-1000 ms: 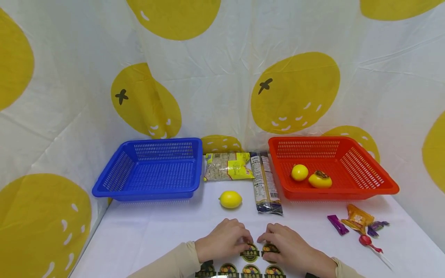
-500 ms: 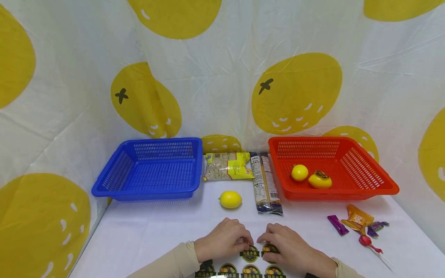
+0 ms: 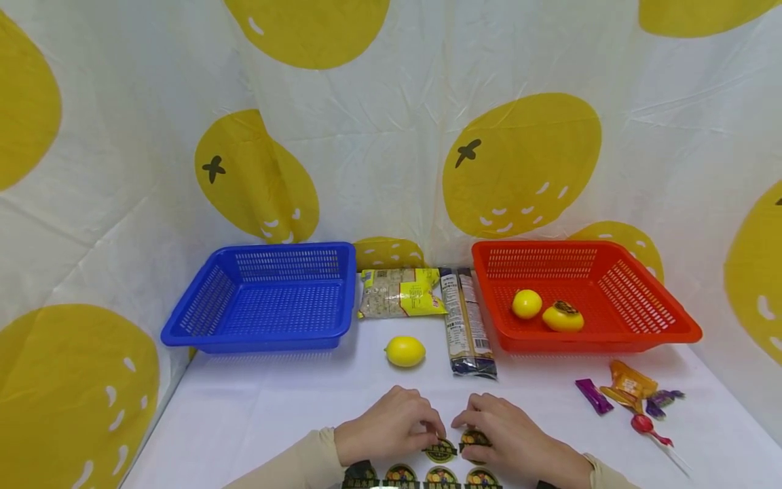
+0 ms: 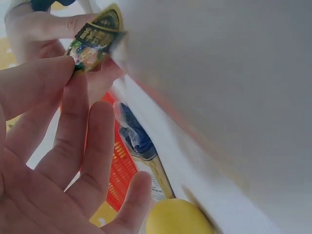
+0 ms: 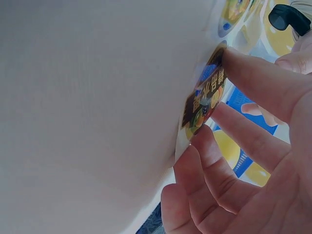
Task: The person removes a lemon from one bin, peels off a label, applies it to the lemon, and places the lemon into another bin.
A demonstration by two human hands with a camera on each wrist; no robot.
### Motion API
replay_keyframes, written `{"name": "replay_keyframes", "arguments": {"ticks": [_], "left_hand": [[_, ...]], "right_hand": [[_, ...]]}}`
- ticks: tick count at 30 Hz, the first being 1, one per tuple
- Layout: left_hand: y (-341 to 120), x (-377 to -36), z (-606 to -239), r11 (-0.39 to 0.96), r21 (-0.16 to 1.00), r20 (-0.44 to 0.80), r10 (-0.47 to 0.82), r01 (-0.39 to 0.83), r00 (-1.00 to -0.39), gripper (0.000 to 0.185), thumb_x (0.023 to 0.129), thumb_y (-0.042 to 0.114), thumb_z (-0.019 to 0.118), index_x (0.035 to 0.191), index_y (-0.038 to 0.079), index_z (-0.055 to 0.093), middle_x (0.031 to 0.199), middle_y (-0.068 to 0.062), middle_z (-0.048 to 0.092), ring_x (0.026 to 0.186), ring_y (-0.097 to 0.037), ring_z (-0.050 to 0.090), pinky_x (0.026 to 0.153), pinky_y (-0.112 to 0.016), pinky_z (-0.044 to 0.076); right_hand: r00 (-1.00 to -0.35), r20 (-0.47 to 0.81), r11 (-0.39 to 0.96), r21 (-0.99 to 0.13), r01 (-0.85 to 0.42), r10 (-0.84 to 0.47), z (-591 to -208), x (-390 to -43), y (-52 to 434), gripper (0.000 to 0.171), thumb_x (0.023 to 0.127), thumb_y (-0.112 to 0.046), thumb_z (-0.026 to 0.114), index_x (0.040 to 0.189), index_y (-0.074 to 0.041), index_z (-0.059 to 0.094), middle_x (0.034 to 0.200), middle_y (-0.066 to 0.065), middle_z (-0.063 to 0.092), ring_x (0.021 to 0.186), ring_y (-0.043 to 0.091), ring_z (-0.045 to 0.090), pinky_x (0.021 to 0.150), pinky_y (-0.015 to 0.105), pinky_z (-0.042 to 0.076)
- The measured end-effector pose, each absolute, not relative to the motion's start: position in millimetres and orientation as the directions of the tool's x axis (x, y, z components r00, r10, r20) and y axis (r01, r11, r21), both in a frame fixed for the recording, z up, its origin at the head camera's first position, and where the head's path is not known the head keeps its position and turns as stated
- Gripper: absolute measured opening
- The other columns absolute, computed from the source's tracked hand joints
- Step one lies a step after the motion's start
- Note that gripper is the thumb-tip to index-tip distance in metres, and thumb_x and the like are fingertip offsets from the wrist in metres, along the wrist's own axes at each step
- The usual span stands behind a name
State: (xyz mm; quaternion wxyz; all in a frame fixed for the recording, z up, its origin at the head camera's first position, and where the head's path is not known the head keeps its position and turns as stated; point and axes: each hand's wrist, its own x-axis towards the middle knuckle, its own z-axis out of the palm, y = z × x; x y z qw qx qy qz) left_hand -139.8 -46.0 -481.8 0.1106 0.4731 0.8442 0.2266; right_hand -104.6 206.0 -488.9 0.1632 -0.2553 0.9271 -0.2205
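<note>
At the table's near edge lies a sheet of round black-and-gold fruit-print stickers. My left hand point(image 3: 394, 426) pinches one sticker point(image 3: 441, 451) by its upper edge between thumb and index finger; in the left wrist view this sticker point(image 4: 97, 41) looks tilted up, while the other fingers spread loosely. Beside it my right hand point(image 3: 510, 435) rests on the sheet around the neighbouring sticker point(image 5: 204, 100), thumb and fingertips touching its edges. Another row of stickers point(image 3: 442, 477) shows below both hands. A yellow lemon point(image 3: 405, 351) sits just beyond the left hand.
A blue basket point(image 3: 263, 343) stands back left. The red basket point(image 3: 601, 336) at back right holds a persimmon point(image 3: 562, 317) and a round yellow fruit point(image 3: 526, 303). Between them lie a yellow bag point(image 3: 403, 293) and a long packet point(image 3: 467, 322). Wrapped candies point(image 3: 629, 384) and a lollipop point(image 3: 650, 429) lie right.
The sticker at my left fingertips has tilted and shifted slightly, and the left thumb and wrist have moved a little. My right hand stays in place.
</note>
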Motion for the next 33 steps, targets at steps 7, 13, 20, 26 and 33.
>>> {"name": "replay_keyframes", "arguments": {"ticks": [7, 13, 20, 26, 33], "left_hand": [[-49, -139, -478, 0.443, 0.507, 0.043, 0.844, 0.739, -0.535, 0.011, 0.095, 0.024, 0.073, 0.103, 0.028, 0.078, 0.093, 0.021, 0.074, 0.085, 0.008, 0.058, 0.082, -0.014, 0.039], [-53, -142, -474, 0.455, 0.514, 0.055, 0.828, 0.727, -0.558, 0.010, 0.096, 0.024, 0.073, 0.103, 0.027, 0.078, 0.094, 0.020, 0.074, 0.088, 0.006, 0.060, 0.081, -0.014, 0.040], [-58, -145, -471, 0.454, 0.523, 0.078, 0.818, 0.722, -0.570, 0.010, 0.095, 0.024, 0.073, 0.104, 0.026, 0.078, 0.095, 0.018, 0.075, 0.087, 0.003, 0.063, 0.080, -0.013, 0.041], [-63, -147, -469, 0.495, 0.537, 0.056, 0.787, 0.682, -0.615, 0.011, 0.095, 0.024, 0.074, 0.104, 0.027, 0.078, 0.096, 0.020, 0.075, 0.088, 0.001, 0.062, 0.085, -0.018, 0.042], [-69, -150, -466, 0.511, 0.530, 0.100, 0.755, 0.677, -0.648, 0.012, 0.094, 0.021, 0.075, 0.103, 0.026, 0.079, 0.096, 0.017, 0.076, 0.088, 0.003, 0.064, 0.085, -0.018, 0.046]], "right_hand": [[-0.824, -0.214, 0.782, -0.502, -0.369, -0.525, -489, -104, 208, 0.035, 0.085, -0.049, 0.080, 0.116, -0.032, 0.076, 0.089, -0.018, 0.055, 0.080, 0.000, 0.046, 0.071, 0.020, 0.046], [-0.822, -0.204, 0.778, -0.500, -0.380, -0.532, -489, -105, 208, 0.036, 0.085, -0.048, 0.080, 0.116, -0.031, 0.076, 0.090, -0.018, 0.055, 0.080, 0.000, 0.046, 0.071, 0.020, 0.045], [-0.818, -0.207, 0.778, -0.496, -0.386, -0.538, -489, -105, 208, 0.035, 0.085, -0.048, 0.080, 0.116, -0.032, 0.075, 0.090, -0.019, 0.055, 0.081, -0.001, 0.046, 0.071, 0.021, 0.046], [-0.811, -0.207, 0.777, -0.486, -0.400, -0.547, -488, -107, 208, 0.037, 0.085, -0.051, 0.079, 0.118, -0.033, 0.075, 0.091, -0.019, 0.055, 0.081, -0.001, 0.047, 0.072, 0.021, 0.047], [-0.810, -0.155, 0.761, -0.476, -0.440, -0.566, -480, -111, 206, 0.042, 0.086, -0.052, 0.077, 0.121, -0.029, 0.074, 0.093, -0.019, 0.059, 0.082, -0.003, 0.049, 0.072, 0.021, 0.050]]}}
